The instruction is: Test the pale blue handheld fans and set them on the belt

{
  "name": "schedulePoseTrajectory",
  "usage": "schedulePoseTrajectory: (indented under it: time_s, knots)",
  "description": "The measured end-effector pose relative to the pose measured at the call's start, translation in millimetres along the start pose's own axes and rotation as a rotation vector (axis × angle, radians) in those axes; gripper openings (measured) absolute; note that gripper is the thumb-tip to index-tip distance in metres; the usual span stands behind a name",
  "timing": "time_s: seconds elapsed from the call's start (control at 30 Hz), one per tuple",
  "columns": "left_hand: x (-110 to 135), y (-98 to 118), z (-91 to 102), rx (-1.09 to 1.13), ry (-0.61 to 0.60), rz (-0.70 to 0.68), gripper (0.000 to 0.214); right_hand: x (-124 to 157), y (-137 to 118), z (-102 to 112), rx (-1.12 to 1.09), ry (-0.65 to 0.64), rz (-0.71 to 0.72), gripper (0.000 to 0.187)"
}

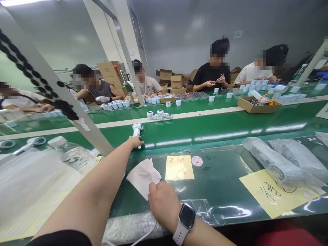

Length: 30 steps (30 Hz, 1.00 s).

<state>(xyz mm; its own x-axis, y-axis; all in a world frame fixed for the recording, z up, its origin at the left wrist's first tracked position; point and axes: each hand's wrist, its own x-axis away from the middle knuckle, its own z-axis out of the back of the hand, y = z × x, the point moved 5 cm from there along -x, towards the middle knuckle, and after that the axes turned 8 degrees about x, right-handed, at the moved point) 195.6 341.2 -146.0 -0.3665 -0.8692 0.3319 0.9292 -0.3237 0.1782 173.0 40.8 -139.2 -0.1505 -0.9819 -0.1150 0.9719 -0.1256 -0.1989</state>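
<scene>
My left arm reaches forward over the green belt [205, 130]. My left hand [135, 141] is closed over the handle of a white handheld device [137, 128] that lies on the belt. Close to me, my right hand [161, 201], with a white watch [186, 218] on its wrist, pinches the near corner of a white cloth [142, 176]. The cloth lies flat on the dark green worktop [220, 184], just left of a yellow note [179, 167].
A water bottle [73, 153] and plastic sheeting lie at the left. Bubble-wrapped rolls [276, 162] rest on a second yellow note [271, 194] at the right. More white devices [159, 115] and a cardboard box [258, 104] sit on the belt. Several people work across it.
</scene>
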Motion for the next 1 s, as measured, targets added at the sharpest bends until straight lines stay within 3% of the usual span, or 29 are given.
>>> schedulePoseTrajectory:
  time_s: [0.33,0.53,0.7,0.83,0.9,1.0]
  knots:
    - [-28.4,10.9,-5.3,-0.053,0.083,0.020,0.046,3.0,-8.7,-9.9,0.025,0.221,0.150,0.014]
    - [-14.4,23.9,14.5,-0.089,-0.009,-0.054,0.041,2.2,-8.5,-12.6,-0.001,0.180,0.128,0.013]
    - [47.2,27.2,28.8,-0.146,-0.059,-0.255,0.053,2.5,-2.1,-4.3,-0.057,-0.007,0.073,0.002]
    - [118.9,4.9,25.9,-0.150,-0.053,-0.376,0.057,5.8,1.8,-0.2,-0.099,-0.091,0.024,0.004]
    - [154.1,-11.8,22.4,-0.110,0.009,-0.424,0.056,7.7,1.8,-0.4,-0.099,-0.096,0.017,0.005]
    - [202.8,-39.6,13.9,0.024,0.223,-0.502,0.052,10.2,1.5,-2.0,-0.094,-0.107,0.006,0.006]
